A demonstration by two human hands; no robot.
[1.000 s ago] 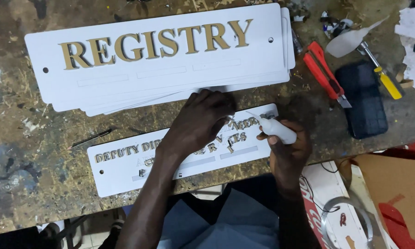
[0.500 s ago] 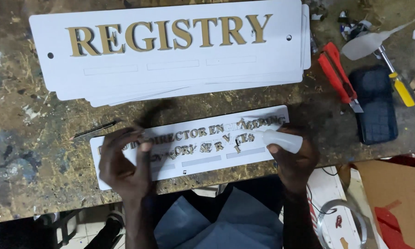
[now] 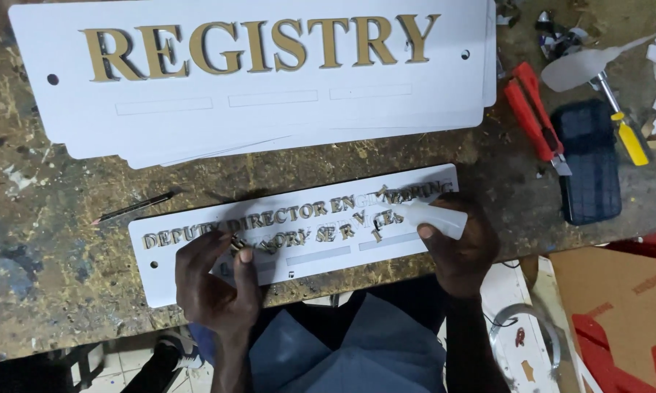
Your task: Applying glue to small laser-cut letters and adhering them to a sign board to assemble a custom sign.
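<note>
Workbench [image 3: 44,240], scarred and stained, is lying under everything in view, and the small white sign plate [image 3: 299,233] near its front edge is serving as the landmark here. Beyond that plate, towards the far edge, a stack of large white sign boards [image 3: 270,109] with raised gold letters is sitting flat, taking up most of the upper bench. To the right of the plate and well apart from it, a dark flat case [image 3: 590,164] is lying, with a red-handled cutter [image 3: 535,116] just beside it on the side nearer the plate and a yellow-handled tool [image 3: 623,127] on its far side. The small plate itself is carrying two rows of small gold letters, some of them sitting crooked. The person's left hand [image 3: 215,280] is resting over the plate's left half, fingers curled in together, with the thumb and forefinger pinching at a loose gold letter [image 3: 237,246] on the lower row. The right hand [image 3: 463,251] is sitting at the plate's right end, fingers wrapped closed around a white glue bottle [image 3: 430,216], whose nozzle is pointing left over the lettering. Just off the plate's upper left corner, a thin dark pencil [image 3: 135,207] is lying on the bench.
</note>
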